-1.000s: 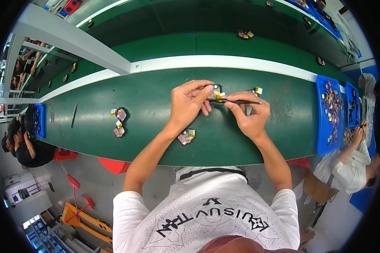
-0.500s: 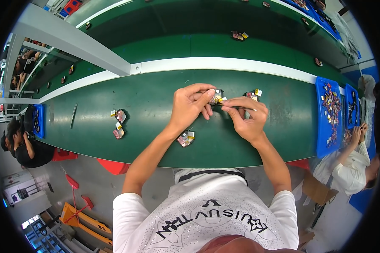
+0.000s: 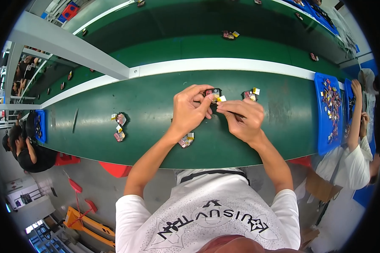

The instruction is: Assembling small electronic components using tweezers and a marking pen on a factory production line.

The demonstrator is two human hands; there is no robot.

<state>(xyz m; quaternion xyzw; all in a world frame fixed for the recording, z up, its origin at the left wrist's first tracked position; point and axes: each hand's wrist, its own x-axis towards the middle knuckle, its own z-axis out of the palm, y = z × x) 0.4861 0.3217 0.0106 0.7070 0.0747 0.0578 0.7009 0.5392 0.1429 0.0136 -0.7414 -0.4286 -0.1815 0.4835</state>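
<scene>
In front of me, over the bench, my left hand (image 3: 192,107) is closed, thumb and fingers gripping a small black housing (image 3: 215,91) with a reddish circuit board and a yellow-and-white tab. My right hand (image 3: 245,118) pinches at the right lower edge of this housing, beside the tab; its fingertips hide whatever is between them. Another assembly (image 3: 250,95) of the same kind lies just beyond my right hand. One more assembly (image 3: 185,140) rests on the bench near my left wrist, partly covered by it.
Two further assemblies (image 3: 120,126) lie left on the green bench (image 3: 156,92), with a thin metal tool (image 3: 75,120) farther left. A blue tray (image 3: 328,145) of small parts stands right. Beyond the white rail (image 3: 207,64) runs a green surface carrying assemblies. A co-worker's arm (image 3: 355,114) reaches in at right.
My right hand has shifted slightly left, closer in on the housing. The thin tool that stuck out from its fingers no longer shows. At right, a co-worker's arm has stretched forward.
</scene>
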